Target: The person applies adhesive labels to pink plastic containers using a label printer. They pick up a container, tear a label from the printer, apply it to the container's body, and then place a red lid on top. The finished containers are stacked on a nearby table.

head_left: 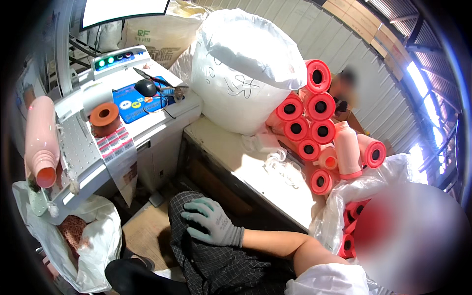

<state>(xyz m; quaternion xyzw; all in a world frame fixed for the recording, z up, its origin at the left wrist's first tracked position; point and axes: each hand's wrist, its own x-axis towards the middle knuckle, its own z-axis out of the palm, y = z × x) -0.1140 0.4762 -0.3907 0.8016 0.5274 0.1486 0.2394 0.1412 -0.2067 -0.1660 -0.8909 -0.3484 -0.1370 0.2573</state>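
My right hand (212, 223), in a grey glove, rests on the knee of my checked dark shorts (221, 265). Its fingers are apart and lie over the cloth with nothing in them. My left hand is outside the picture. On the left, a pink bottle-shaped container (41, 137) lies on a white machine (162, 105), its open neck towards me. Beside it are an orange-brown roll (104, 119) and a strip of small printed labels (115, 146) hanging over the machine's edge.
Several pink containers with red ends (323, 108) are stacked on the white tabletop (216, 135), beside a big white sack (241, 64). A white bag (101, 255) stands at lower left. Pliers (143, 74) and a mouse (145, 87) lie on the machine. A person (341, 88) is behind.
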